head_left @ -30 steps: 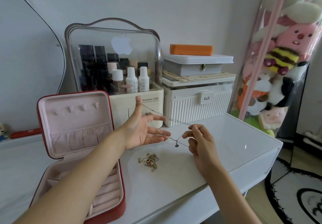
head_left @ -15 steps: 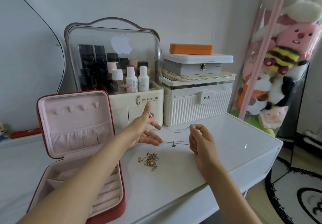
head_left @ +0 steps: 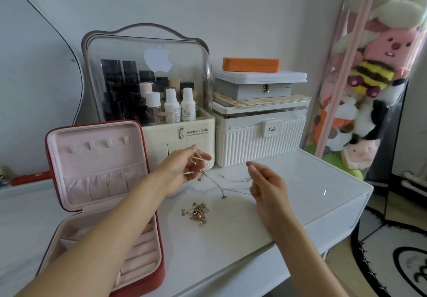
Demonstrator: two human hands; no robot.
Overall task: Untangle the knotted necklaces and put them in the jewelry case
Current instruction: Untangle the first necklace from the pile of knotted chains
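A thin silver necklace (head_left: 227, 181) with a small pendant stretches just above the white tabletop (head_left: 231, 239) between my hands. One end is looped over the thumb and fingers of my left hand (head_left: 184, 169). My right hand (head_left: 265, 182) pinches the other end with curled fingers, its index finger raised. In front of my hands, a knotted clump of gold necklaces (head_left: 196, 214) lies on the table. The red jewelry case (head_left: 159, 271) with pink lining stands open at the left, partly hidden under my left forearm.
A clear-domed cosmetics organiser (head_left: 161, 102) and a white ribbed box (head_left: 261, 139) carrying stacked boxes stand along the wall behind my hands. A clear bag of plush toys (head_left: 360, 111) hangs at the right. The table's right edge drops to a patterned rug (head_left: 392, 262).
My left hand has lowered and its spread fingers have drawn partly together with the chain still looped on them. The chain has slackened, its pendant now near the table. My right hand has shifted little.
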